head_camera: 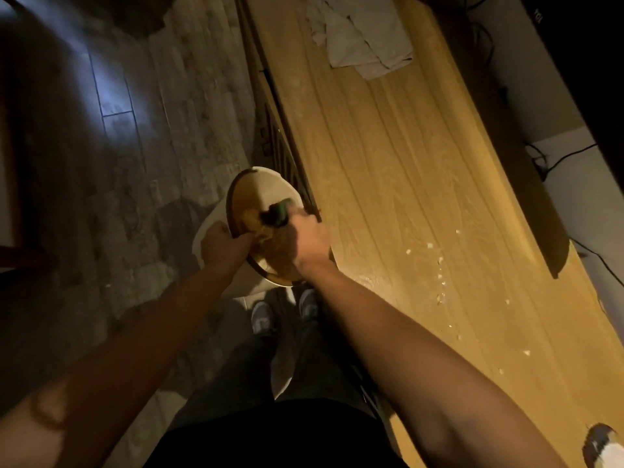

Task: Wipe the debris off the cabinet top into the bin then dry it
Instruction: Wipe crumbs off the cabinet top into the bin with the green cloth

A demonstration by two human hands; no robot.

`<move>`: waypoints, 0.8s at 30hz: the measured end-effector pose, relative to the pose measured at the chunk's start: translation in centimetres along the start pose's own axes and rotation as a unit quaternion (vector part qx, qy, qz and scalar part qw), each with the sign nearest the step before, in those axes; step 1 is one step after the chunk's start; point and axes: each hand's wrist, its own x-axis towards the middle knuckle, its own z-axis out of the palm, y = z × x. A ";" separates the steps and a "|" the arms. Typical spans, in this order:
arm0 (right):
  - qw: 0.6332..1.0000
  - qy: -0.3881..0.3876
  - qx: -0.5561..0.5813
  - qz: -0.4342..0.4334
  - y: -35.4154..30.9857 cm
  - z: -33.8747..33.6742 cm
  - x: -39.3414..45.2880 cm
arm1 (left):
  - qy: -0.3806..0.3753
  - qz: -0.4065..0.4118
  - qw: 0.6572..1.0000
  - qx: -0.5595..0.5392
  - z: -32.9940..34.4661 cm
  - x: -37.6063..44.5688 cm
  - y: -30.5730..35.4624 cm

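Note:
A white bin is held up against the front edge of the wooden cabinet top. My left hand grips the bin's near rim. My right hand is over the bin's mouth, shut on a dark green sponge that pokes out past my fingers. Several small white bits of debris lie scattered on the cabinet top to the right of my right arm. A crumpled white cloth lies at the far end of the cabinet top.
A dark long bar runs along the back of the cabinet top, with black cables behind it by the wall. A black-and-white object sits at the near right corner. Wooden floor spreads to the left; my feet stand below the bin.

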 end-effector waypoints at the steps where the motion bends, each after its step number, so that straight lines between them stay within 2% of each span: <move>1: 1.000 -0.002 0.028 0.002 -1.2 0.9 -0.5 | -0.009 0.004 1.000 -0.002 -0.5 -0.2 -0.1; 6: 0.996 0.034 0.079 0.005 -3.0 2.5 -2.5 | -0.041 0.004 0.998 -0.047 -2.2 -1.1 -0.4; 12: 0.977 0.103 0.183 0.032 2.9 -2.8 -2.3 | -0.061 0.007 0.998 -0.009 -2.0 -2.5 -0.2; 17: 0.947 0.233 0.192 0.107 12.6 -8.9 -1.3 | -0.071 0.019 0.997 0.032 -1.2 -3.4 -0.6; 21: 0.947 0.226 0.154 0.168 23.3 -14.2 -0.2 | -0.052 0.004 0.998 0.039 -0.3 -3.6 -1.5; 24: 0.932 0.234 0.123 0.246 30.7 -17.3 0.7 | -0.014 -0.015 0.997 0.069 0.5 -4.0 -2.2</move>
